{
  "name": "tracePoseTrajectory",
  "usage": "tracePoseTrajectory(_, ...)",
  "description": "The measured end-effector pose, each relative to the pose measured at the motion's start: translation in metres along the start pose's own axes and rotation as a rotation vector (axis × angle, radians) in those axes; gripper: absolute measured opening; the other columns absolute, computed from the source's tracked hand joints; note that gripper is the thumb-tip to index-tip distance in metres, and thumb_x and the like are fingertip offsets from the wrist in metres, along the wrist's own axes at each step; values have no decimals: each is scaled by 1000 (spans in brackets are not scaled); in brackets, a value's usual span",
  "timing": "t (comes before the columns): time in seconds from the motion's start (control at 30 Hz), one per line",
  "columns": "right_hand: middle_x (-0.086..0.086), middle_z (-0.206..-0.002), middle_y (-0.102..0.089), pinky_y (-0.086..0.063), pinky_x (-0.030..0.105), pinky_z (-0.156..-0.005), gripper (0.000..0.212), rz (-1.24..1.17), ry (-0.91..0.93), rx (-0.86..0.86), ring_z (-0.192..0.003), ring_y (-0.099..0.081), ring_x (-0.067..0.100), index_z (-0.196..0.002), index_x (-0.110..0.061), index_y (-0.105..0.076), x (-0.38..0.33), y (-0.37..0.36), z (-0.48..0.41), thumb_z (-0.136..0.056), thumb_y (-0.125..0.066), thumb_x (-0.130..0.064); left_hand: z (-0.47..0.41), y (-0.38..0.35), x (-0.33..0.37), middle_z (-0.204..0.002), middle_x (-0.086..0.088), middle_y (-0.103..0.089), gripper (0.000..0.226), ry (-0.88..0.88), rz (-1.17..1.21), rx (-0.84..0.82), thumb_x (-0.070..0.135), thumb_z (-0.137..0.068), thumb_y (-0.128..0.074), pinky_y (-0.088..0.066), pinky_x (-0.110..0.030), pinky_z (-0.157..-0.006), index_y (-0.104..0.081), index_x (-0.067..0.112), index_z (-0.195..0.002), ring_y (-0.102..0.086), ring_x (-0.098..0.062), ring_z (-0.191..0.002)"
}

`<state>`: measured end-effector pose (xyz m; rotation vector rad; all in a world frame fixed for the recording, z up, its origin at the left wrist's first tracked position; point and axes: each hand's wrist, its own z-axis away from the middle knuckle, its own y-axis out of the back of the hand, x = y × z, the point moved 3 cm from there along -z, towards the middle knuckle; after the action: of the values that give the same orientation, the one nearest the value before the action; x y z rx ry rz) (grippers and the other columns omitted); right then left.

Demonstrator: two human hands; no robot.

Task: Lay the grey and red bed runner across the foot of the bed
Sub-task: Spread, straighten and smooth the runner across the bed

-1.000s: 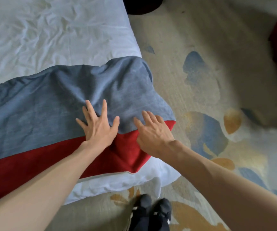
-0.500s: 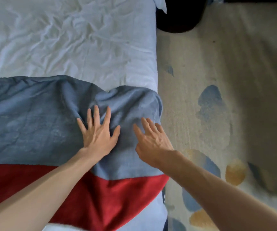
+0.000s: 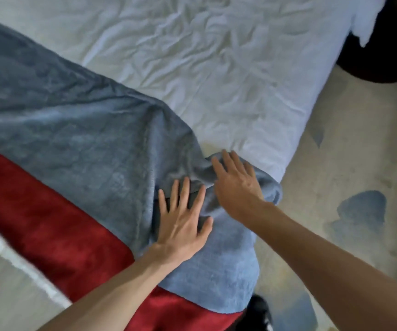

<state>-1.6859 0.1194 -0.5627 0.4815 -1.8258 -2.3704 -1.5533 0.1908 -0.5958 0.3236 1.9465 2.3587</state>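
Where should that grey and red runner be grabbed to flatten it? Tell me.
Grip the bed runner at its grey end, bunched under the right hand by the bed edge, coming from the carpet side. Folds gather there, so pulling outward would probably flatten them.

Patterned carpet [image 3: 350,151] — black shoe [image 3: 256,310]

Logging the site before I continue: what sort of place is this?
Probably a hotel bedroom: a bed with a creased white sheet, a grey and red plush bed runner across it, and pale patterned carpet.
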Motion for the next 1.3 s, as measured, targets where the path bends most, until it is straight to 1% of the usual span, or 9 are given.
tracePoseTrajectory(0.3,13,-148,-32,-14,53,-110,51,-26,101,-13,-138,-26,28,-145,-18,-27,18,-2,-19,-98,-30,-38,4,0,8,-158,-12,5,74,240,7,-4,61,-88,-19,8,-53,-114,1,26,-150,13,-26,-145)
tracePoseTrajectory(0.47,12,-127,-48,-33,46,-96,41,-57,12,-29,-115,-47,31,-137,-13,-34,50,8,-17,-98,-39,-26,23,-2,24,-158,-15,4,74,499,123,50,58,-88,-29,2,-51,-115,-9,24,-150,6,-30,-145)
tracePoseTrajectory(0.57,11,-114,-58,-35,43,-89,31,-65,8,-97,-106,-56,31,-125,-11,-40,60,5,-15,-94,-44,-15,47,-3,32,-157,-20,-2,72,644,157,90,54,-87,-40,-4,-51,-115,-23,20,-148,-3,-35,-144)
tracePoseTrajectory(0.63,11,-103,-64,-35,40,-85,23,-95,-3,-117,-97,-61,32,-114,-12,-41,62,-1,-10,-92,-46,-10,63,-8,37,-156,-22,-7,72,676,145,75,56,-86,-34,-6,-52,-116,-25,19,-147,-6,-36,-144)
tracePoseTrajectory(0.77,12,-88,-64,-32,36,-72,15,-160,-57,-59,-81,-56,37,-93,-17,-33,63,-15,14,-90,-43,-6,82,-17,43,-155,-22,-12,72,685,137,83,56,-87,-25,-5,-52,-116,-20,18,-148,-8,-37,-144)
tracePoseTrajectory(0.93,12,-79,-62,-31,37,-73,21,-96,-98,12,-63,-45,29,-91,-14,-32,65,-17,42,-84,-46,-1,94,-23,57,-157,-17,-5,74,676,108,75,57,-87,-24,2,-56,-115,-8,21,-150,2,-35,-145)
tracePoseTrajectory(1.07,13,-88,-66,-36,40,-81,21,-11,-86,38,-80,-62,34,-97,-12,-37,76,-5,44,-85,-54,-8,107,-31,68,-158,-15,0,74,628,47,58,53,-89,-31,0,-58,-114,-2,24,-150,4,-34,-145)
tracePoseTrajectory(1.17,16,-104,-62,-37,40,-84,25,-33,-92,5,-94,-60,35,-108,-8,-42,87,-4,39,-87,-55,-7,113,-35,74,-158,-14,2,71,635,36,59,50,-93,-33,0,-58,-114,0,25,-150,4,-34,-145)
tracePoseTrajectory(1.3,19,-123,-47,-38,46,-91,53,-20,68,60,-108,-50,37,-133,-6,-35,91,-9,48,-92,-56,-33,111,-40,81,-159,-11,6,66,663,39,61,44,-97,-31,5,-57,-114,3,25,-150,7,-34,-145)
